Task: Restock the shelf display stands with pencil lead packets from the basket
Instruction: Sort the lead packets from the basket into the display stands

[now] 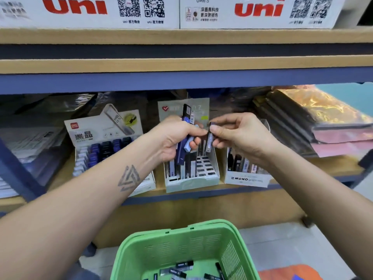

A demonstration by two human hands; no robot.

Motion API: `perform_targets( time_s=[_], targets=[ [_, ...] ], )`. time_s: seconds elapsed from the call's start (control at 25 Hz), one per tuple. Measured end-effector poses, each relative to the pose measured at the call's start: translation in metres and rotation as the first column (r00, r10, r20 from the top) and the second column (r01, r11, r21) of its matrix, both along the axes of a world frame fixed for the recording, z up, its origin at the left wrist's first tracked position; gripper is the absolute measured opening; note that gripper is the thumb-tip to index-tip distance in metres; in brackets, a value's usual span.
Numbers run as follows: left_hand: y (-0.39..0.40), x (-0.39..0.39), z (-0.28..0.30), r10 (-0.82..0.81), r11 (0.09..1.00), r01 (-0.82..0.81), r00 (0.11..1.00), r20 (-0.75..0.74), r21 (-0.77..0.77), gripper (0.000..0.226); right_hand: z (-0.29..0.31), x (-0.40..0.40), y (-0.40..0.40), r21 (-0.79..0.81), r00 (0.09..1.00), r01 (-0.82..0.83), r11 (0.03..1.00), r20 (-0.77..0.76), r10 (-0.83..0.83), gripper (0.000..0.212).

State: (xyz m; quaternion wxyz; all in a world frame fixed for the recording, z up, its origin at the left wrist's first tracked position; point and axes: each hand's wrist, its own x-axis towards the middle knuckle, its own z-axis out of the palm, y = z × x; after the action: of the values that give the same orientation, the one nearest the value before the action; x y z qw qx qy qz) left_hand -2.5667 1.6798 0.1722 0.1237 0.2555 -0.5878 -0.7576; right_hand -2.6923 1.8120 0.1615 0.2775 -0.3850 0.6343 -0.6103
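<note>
Basket (177, 247): green, perforated, on the floor below the shelf; several dark lead packets (182, 266) lie loose on its bottom.

Left stand (110, 146): card display, rows of blue, black and white packets standing in it.

Middle stand (191, 172): pale green, slotted; a few packets upright at its left and rear, front-right slots bare.

Right stand (247, 172): white, marked MONO; packets upright inside.

Left hand (177, 138): fingers curled round a bunch (184, 142) of packets, blue and pale ones fanned up and down past the fist, held above the middle stand.

Right hand (236, 134): thumb and forefinger pinch the top of one dark packet (209, 139), which hangs below the fingertips, just beside the bunch, above the middle stand's rear.
</note>
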Motion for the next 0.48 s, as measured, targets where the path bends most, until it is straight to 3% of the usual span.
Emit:
perform_targets(
  time_s=[0.2,0.48],
  targets=[
    [0.014,-0.027,-0.009,-0.063,0.998,0.063,0.997,0.05,0.015,0.013,-0.003,-0.024,0.023,0.032,0.998,0.065,0.997,0.014,-0.065,0.015],
    [0.039,-0.051,-0.014,-0.118,0.989,0.124,0.991,0.069,-0.082,0.02,0.002,-0.049,0.053,0.032,0.992,0.099,0.995,0.072,-0.101,0.011]
  ],
)
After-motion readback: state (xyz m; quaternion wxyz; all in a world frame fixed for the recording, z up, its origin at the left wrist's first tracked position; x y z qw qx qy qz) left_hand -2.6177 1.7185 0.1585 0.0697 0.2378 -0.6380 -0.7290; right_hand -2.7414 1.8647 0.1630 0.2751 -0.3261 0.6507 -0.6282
